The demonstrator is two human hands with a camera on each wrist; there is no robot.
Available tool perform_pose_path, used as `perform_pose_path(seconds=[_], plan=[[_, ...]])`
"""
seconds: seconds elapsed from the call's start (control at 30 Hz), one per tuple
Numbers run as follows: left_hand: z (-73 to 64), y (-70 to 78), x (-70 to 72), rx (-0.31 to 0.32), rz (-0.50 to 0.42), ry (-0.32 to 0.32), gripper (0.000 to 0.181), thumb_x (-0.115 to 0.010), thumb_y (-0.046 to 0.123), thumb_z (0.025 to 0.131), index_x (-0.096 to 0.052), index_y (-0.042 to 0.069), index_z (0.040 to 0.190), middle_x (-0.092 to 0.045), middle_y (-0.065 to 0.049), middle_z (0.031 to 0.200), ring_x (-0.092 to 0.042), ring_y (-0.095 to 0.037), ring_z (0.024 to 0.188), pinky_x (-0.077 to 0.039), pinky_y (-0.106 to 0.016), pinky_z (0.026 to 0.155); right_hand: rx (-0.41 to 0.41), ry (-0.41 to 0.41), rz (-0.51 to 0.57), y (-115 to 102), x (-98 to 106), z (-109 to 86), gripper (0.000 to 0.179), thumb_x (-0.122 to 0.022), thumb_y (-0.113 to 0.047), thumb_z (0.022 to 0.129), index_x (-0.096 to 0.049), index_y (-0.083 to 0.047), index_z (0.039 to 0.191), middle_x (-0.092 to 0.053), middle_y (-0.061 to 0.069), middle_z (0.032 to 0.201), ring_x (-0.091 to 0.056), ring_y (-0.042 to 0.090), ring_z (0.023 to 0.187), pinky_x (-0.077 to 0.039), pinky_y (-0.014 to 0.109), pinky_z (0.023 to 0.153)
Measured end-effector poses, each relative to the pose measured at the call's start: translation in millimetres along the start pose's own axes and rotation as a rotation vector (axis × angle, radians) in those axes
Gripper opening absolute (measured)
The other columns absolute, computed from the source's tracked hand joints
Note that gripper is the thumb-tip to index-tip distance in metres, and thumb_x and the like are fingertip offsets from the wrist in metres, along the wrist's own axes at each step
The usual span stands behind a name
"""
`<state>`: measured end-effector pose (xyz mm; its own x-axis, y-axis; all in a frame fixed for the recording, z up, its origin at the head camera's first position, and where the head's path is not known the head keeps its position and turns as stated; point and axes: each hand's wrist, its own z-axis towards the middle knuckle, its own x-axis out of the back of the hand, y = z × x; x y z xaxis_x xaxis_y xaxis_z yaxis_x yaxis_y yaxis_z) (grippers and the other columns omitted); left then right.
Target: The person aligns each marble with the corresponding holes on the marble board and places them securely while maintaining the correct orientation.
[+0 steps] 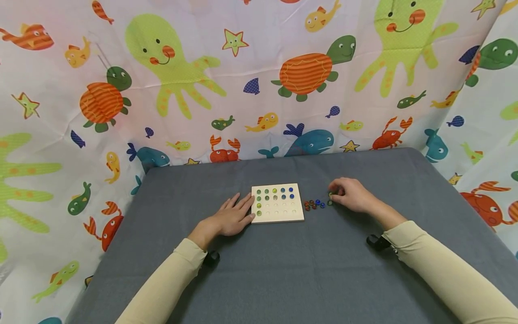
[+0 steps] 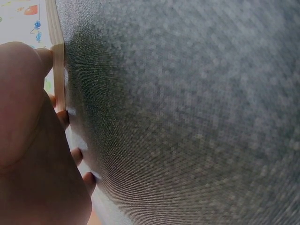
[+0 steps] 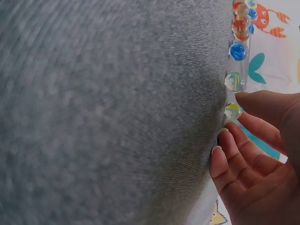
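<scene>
A pale wooden board [image 1: 283, 210] with rows of round hollows lies flat on the table. Glass marbles fill its two far rows, green and yellowish at left, blue at right; two more green ones sit in the left column. My left hand [image 1: 232, 218] rests with fingers spread at the board's left edge, thumb by the near corner [image 2: 57, 51]. To the right, my right hand [image 1: 353, 194] has thumb and index finger around a clear yellow-green glass marble [image 3: 233, 111]. Another greenish marble [image 3: 234, 82] lies beside the thumb.
Between board and right hand lie several loose marbles, reddish-brown [image 1: 311, 202] and blue [image 1: 318, 202]. Grey cloth [image 1: 275, 270] covers the table. A curtain [image 1: 251, 103] printed with sea animals hangs along its back and sides.
</scene>
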<state>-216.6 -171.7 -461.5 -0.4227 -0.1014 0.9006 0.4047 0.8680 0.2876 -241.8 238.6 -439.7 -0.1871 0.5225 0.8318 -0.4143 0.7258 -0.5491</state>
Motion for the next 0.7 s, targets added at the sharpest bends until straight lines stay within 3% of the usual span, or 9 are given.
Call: perform_pose_path(seconds=[0.7], plan=[[5.3, -6.1, -7.8, 0.0, 0.015, 0.01, 0.07, -0.03, 0.057, 0.109, -0.003, 0.028, 0.166, -0.002, 0.009, 0.172, 0.005, -0.029, 0.158, 0.0, -0.053, 0.125, -0.013, 0.013, 0.025, 7.5, -3.0, 3.6, 0.007, -0.074, -0.007, 0.091, -0.073, -0.002, 0.095, -0.067, 0.002, 0.081, -0.059, 0.015, 0.074, -0.048, 0.035, 0.07]])
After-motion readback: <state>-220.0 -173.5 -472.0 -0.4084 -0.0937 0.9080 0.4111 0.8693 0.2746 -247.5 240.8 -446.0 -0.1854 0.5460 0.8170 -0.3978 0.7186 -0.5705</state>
